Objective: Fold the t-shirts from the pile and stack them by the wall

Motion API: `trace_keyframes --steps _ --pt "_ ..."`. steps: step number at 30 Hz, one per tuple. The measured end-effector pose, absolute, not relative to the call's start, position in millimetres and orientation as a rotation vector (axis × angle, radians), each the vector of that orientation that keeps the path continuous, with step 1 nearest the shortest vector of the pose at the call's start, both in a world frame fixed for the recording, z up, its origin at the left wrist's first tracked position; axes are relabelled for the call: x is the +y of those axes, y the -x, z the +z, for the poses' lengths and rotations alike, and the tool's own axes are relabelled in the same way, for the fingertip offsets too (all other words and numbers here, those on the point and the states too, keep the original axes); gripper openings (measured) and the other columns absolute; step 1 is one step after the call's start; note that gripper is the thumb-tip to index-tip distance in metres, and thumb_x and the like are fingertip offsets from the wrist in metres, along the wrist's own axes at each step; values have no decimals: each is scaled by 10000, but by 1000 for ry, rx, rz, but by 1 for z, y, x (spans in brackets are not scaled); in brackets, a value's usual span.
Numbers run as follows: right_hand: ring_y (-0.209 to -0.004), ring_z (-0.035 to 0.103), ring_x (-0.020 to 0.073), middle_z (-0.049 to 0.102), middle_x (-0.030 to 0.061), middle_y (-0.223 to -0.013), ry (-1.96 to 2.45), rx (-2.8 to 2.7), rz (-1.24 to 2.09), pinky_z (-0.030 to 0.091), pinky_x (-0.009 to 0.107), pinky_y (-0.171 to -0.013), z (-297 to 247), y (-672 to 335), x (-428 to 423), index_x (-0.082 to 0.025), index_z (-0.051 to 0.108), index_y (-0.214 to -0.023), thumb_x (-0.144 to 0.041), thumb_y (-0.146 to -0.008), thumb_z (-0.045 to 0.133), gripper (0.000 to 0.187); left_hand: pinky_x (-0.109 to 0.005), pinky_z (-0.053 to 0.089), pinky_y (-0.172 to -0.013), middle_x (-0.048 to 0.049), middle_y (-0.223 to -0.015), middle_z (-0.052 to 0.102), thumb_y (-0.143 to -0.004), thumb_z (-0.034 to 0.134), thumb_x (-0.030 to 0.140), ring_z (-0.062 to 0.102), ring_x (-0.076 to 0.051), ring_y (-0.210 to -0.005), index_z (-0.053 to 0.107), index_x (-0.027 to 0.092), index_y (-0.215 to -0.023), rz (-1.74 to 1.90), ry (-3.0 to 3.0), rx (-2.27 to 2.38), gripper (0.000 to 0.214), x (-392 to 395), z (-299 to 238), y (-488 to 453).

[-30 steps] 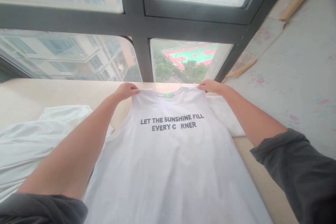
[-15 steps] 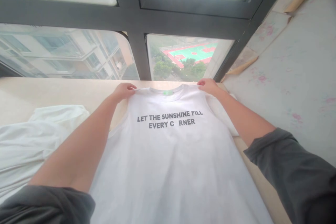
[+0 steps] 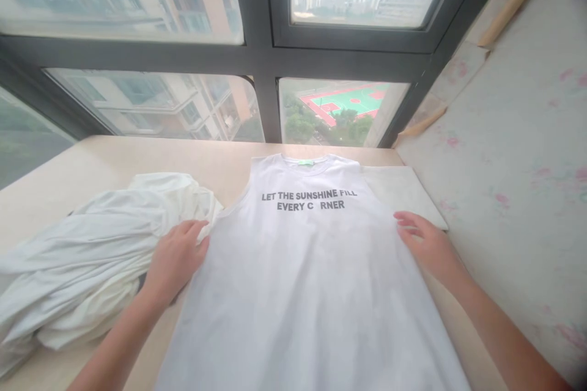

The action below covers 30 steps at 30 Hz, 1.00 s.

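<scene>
A white sleeveless shirt [image 3: 312,269] lies spread face up, its neckline toward the window and dark lettering across the chest. My left hand [image 3: 181,256] is at the shirt's left edge below the armhole, thumb and fingers apart, with nothing visible in it. On the opposite side, my right hand [image 3: 419,238] hovers by or touches the right edge below the other armhole, fingers loosely parted. The shirt's lower end runs out of view at the bottom.
A crumpled heap of white clothes [image 3: 105,238] lies on the left of the pale surface [image 3: 110,156]. Flat white folded cloth [image 3: 398,186] lies under the shirt's right shoulder. Dark window frames [image 3: 270,61] stand behind, and a flowered wall [image 3: 518,153] is on the right.
Both hands have let go of the shirt's shoulders and come back toward me along its sides. The shirt stays spread out; the view has shifted, showing more of the clothes heap.
</scene>
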State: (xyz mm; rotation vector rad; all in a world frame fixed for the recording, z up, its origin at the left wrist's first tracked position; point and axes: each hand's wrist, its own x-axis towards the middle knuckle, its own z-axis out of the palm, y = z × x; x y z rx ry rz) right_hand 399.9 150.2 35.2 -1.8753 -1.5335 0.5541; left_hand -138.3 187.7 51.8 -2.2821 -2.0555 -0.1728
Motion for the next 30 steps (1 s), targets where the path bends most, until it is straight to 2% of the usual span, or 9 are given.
trace_keyframes --steps 6,12,16,19,23,25,28,30 --pt "-911 712 273 722 90 -1097 2139 -1216 672 581 378 -799 6 -430 -2 -247 670 -1123 -514 -747 578 470 -439 400 -1055 -129 -1264 619 -887 349 455 571 -314 -1188 595 262 -1167 -355 2172 -2229 419 70 35 157" --pt "-946 717 295 755 56 -1010 2249 -1135 957 586 377 -763 -4 -414 -93 -310 671 -1105 -569 -782 564 427 -427 521 -784 -70 -1040 707 -799 427 615 678 -317 -963 576 334 -1055 -408 1895 -2805 408 1 29 132" --pt "-914 722 311 764 54 -914 2198 -1196 963 580 364 -711 2 -391 -109 -287 693 -946 -574 -743 575 370 -412 508 -766 -28 -864 736 -729 516 607 694 -318 -890 600 326 -953 -506 1827 -3034 369 -3 37 125" --pt "-898 723 310 766 38 -885 2161 -1187 918 575 350 -669 18 -389 -105 -293 675 -840 -594 -736 557 339 -351 517 -771 -17 -869 742 -756 524 610 697 -275 -881 620 273 -894 -877 1911 -3161 376 2 51 123" --pt "-893 728 313 772 48 -912 2089 -1068 863 581 347 -683 39 -404 -95 -289 678 -885 -601 -723 576 366 -307 533 -728 -16 -914 747 -778 537 606 701 -242 -875 618 236 -1005 -1436 1749 -3273 441 1 58 129" --pt "-880 732 322 773 61 -926 2085 -984 867 586 358 -681 43 -415 -90 -292 687 -911 -604 -710 591 383 -315 537 -738 -32 -918 749 -756 564 571 707 -252 -893 624 232 -1012 -1308 1724 -3246 429 -3 53 135" --pt "-875 729 344 774 67 -927 2142 -959 867 586 387 -675 36 -429 -85 -309 703 -832 -625 -658 611 372 -348 523 -762 -46 -879 736 -767 544 498 707 -267 -878 623 237 -1037 -691 1850 -3050 384 -8 42 141" --pt "-874 724 353 774 66 -908 2212 -1019 871 579 405 -698 27 -435 -84 -313 709 -771 -636 -621 619 367 -371 508 -780 -64 -933 724 -826 475 454 695 -274 -905 602 230 -1121 -364 1927 -2879 391 -5 39 139"
